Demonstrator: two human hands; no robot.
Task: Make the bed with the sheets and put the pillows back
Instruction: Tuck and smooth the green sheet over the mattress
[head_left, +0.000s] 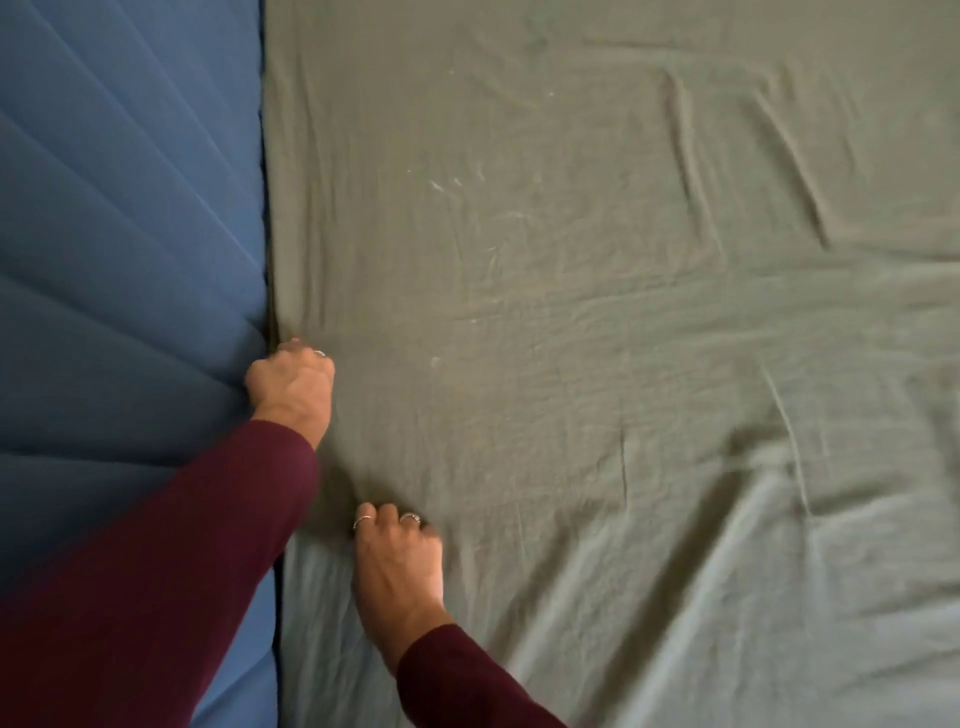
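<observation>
Green sheet (597, 338) lies creased over the bed, its edge along the blue padded panel (119, 234); left hand (291, 384), fingers curled, pushes into the seam there, right hand (400, 561), fingers curled, bunches sheet fabric nearby; maroon sleeves (171, 571) on both arms.

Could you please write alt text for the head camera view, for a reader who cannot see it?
Two hands in maroon sleeves work a wrinkled olive-green sheet at its edge beside a blue padded surface. The left hand curls at the seam between them; the right hand, wearing rings, bunches the sheet nearer the camera.
</observation>
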